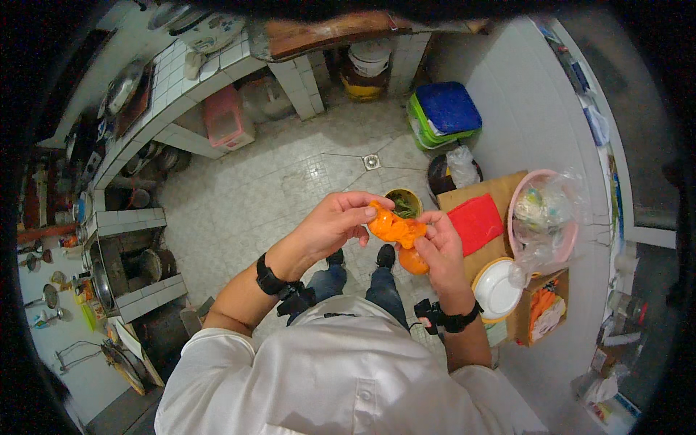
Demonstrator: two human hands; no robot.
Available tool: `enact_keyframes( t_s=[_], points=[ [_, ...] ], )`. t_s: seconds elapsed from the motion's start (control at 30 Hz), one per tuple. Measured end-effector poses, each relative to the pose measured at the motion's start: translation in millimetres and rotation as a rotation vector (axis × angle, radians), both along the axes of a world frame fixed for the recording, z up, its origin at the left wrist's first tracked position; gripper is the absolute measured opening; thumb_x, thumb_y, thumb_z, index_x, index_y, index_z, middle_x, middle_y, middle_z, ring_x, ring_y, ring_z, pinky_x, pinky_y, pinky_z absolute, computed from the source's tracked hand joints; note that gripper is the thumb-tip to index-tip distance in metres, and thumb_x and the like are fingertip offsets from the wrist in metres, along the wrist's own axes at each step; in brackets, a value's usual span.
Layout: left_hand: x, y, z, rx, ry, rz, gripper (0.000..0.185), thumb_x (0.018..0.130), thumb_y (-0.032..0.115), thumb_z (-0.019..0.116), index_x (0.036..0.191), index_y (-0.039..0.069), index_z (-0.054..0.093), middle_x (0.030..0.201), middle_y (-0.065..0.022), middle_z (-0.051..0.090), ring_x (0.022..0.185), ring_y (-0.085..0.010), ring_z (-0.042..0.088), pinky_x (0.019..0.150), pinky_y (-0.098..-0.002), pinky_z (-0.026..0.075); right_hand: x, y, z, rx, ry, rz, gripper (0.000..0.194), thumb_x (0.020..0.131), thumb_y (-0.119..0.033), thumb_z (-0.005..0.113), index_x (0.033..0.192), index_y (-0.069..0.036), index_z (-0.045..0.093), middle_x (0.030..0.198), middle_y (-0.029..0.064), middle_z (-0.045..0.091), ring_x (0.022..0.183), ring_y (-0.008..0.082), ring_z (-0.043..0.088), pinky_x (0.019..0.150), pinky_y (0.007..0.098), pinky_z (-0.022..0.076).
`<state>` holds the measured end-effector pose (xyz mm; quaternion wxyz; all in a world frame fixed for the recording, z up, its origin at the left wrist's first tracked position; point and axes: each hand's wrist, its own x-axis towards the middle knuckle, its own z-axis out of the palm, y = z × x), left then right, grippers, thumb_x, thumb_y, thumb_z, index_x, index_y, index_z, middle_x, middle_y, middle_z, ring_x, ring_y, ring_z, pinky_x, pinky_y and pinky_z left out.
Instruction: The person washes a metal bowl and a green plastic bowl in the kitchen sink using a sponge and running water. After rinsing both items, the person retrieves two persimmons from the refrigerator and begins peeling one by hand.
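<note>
An orange plastic bag or glove-like thin item (392, 227), crumpled and shiny, is stretched between my two hands near the middle of the head view. My left hand (345, 220) pinches its left end between thumb and fingers. The other end is gripped by my right hand (441, 247). Below it, against my right hand, hangs a rounded orange part (412, 261); whether it joins the crumpled piece cannot be told. Just beyond my hands stands a round yellow-rimmed container (417, 202) with green stems inside.
To the right are a red cloth (474, 224) on cardboard, a pink basin (572, 239) with plastic bags, a white bowl (497, 288) and a cardboard box (522, 321). A blue-lidded green bin (448, 109) stands by the wall. Tiled counters (190, 92) run along the left.
</note>
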<state>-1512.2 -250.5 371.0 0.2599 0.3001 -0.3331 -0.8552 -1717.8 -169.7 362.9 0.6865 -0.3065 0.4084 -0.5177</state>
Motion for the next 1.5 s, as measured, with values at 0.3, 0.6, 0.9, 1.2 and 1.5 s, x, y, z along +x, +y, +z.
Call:
enact_keyframes(
  t_s=[0.3,0.6,0.9,1.2,1.5],
  points=[
    [-39.1,9.5,33.6,-0.042,0.207,-0.037,0.035,0.085,0.014,0.065,0.114,-0.001,0.052,0.107,-0.0096,0.06,0.092,-0.0147,0.061,0.077,-0.0262,0.051,-53.3,21.2,34.9,-0.017,0.021,0.013,0.026,0.081,-0.006,0.063,0.104,-0.003,0.049,0.098,0.0085,0.059,0.085,0.0151,0.06,0.078,0.0285,0.0494],
    [-83.7,4.6,110.3,-0.395,0.878,-0.503,0.019,0.09,0.012,0.058,0.098,-0.005,0.059,0.095,-0.0172,0.063,0.083,-0.0335,0.061,0.067,-0.0397,0.049,-88.5,12.2,119.2,-0.641,-0.28,0.534,0.02,0.085,-0.015,0.064,0.096,0.0,0.057,0.085,0.0136,0.064,0.067,0.0255,0.062,0.057,0.0337,0.0498],
    [-103.6,25.8,77.5,-0.535,1.073,-0.272,0.016,0.088,0.009,0.059,0.094,-0.006,0.06,0.091,-0.0237,0.063,0.079,-0.0386,0.063,0.067,-0.0433,0.052,-65.5,-4.2,103.0,-0.816,-0.516,0.308,0.016,0.09,-0.011,0.057,0.087,0.004,0.061,0.078,0.0165,0.063,0.054,0.0219,0.06,0.045,0.0296,0.0466],
    [-92.4,-4.3,104.8,-0.101,0.673,-0.32,0.012,0.087,0.003,0.058,0.096,-0.006,0.058,0.089,-0.0225,0.064,0.079,-0.0356,0.066,0.069,-0.0471,0.053,-58.5,1.2,100.3,-0.801,-0.474,0.081,0.018,0.089,-0.014,0.058,0.082,0.002,0.061,0.08,0.0143,0.061,0.061,0.022,0.059,0.051,0.0309,0.0463],
    [-98.1,-20.3,91.5,-0.679,0.658,-0.253,0.021,0.089,0.007,0.057,0.077,-0.009,0.064,0.076,-0.0223,0.065,0.073,-0.0316,0.066,0.075,-0.0422,0.049,-105.1,-41.8,98.6,-0.614,-0.384,0.833,0.011,0.083,-0.01,0.064,0.079,0.0,0.064,0.075,0.0095,0.064,0.059,0.0191,0.06,0.054,0.0316,0.048]
  ],
)
